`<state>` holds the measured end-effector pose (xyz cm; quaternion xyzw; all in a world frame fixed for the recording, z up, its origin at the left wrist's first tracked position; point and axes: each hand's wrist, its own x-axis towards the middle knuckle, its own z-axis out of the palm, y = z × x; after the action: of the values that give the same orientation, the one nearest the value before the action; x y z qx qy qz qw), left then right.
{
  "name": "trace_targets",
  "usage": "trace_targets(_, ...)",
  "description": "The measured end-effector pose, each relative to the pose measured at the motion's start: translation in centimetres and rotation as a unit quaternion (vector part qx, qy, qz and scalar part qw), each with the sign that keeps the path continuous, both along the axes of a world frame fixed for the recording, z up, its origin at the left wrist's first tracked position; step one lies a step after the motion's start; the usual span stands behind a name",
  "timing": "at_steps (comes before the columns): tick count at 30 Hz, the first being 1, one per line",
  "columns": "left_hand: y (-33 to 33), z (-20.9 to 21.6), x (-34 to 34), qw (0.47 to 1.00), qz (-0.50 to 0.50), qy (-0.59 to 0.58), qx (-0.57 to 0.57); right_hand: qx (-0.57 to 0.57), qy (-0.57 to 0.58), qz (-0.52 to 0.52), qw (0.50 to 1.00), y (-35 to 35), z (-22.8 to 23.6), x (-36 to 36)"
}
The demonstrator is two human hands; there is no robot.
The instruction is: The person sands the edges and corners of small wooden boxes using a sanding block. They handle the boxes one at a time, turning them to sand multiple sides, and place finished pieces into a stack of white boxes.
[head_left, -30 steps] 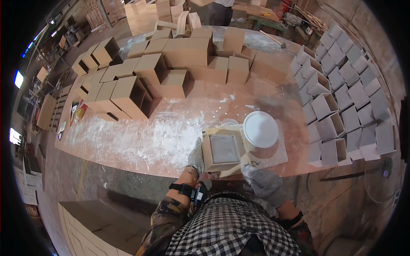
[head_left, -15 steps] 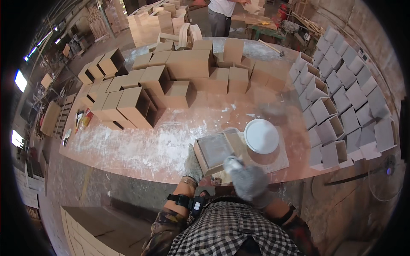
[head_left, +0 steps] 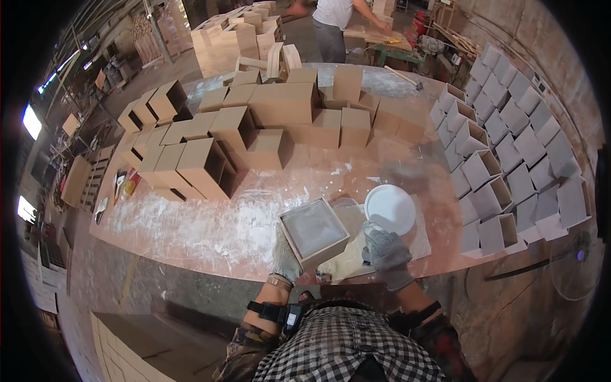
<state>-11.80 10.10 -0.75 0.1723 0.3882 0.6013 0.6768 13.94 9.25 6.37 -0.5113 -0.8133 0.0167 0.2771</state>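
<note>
In my gloved left hand is a small square wooden box, gripped by its left side and tilted toward me. Its recessed face carries a greyish-white smear, with a bare wood rim around it. My right hand, in a grey knit glove, is closed just below a round white tub. Whatever its curled fingers hold, if anything, is hidden. Beneath both lies a pale, stained sheet on the table's near edge.
Brown boxes stand stacked across the far side of the table, which is dusted white. Grey-white boxes form a tall pile at right. A hammer lies at the far edge. Another person stands beyond, at a green bench.
My right hand has moved off the box's face, up and right toward the tub. The box in my left hand is raised and turned. The other person's arm now reaches over the bench.
</note>
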Motion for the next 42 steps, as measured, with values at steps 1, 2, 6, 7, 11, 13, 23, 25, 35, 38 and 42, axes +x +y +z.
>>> trace_targets(1,-0.1,-0.3,-0.2,0.998,-0.007,0.058,0.039,0.000,0.000,0.001,1.000,-0.1,-0.1,0.2)
trace_targets(2,-0.3,-0.6,-0.4,0.990,-0.009,0.117,0.077,-0.011,0.049,0.002,0.999,-0.3,-0.1,0.4)
trace_targets(6,0.0,0.4,-0.2,0.999,-0.012,0.031,0.041,-0.081,0.205,-0.008,0.975,-1.2,-3.4,2.7)
trace_targets(7,-0.1,1.4,-0.1,1.000,0.007,0.005,0.027,-0.080,0.206,-0.007,0.975,-1.8,-4.0,2.9)
trace_targets(11,1.3,4.7,0.0,0.997,0.021,-0.065,-0.028,-0.178,0.433,-0.044,0.883,-3.2,-2.9,3.0)
trace_targets(13,1.9,6.4,0.3,0.991,0.068,0.098,-0.060,-0.212,0.533,-0.078,0.815,-3.7,-1.3,3.5)
trace_targets(23,3.3,3.1,5.5,0.900,0.070,0.413,0.124,-0.291,0.779,-0.021,0.556,-4.5,-0.4,7.7)
trace_targets(25,3.0,2.5,6.7,0.884,0.021,0.454,0.109,-0.286,0.794,-0.025,0.536,-4.7,-1.3,8.6)
trace_targets(35,-3.4,-2.1,2.4,0.842,-0.095,0.504,0.165,-0.286,0.810,0.005,0.513,-2.7,2.8,8.2)
trace_targets(38,-4.1,-1.6,2.1,0.878,-0.083,0.457,0.112,-0.298,0.808,-0.016,0.509,-2.0,3.5,7.8)
trace_targets(42,-5.1,-0.6,2.8,0.831,0.061,0.545,0.086,-0.271,0.722,-0.015,0.637,-1.2,2.8,7.8)
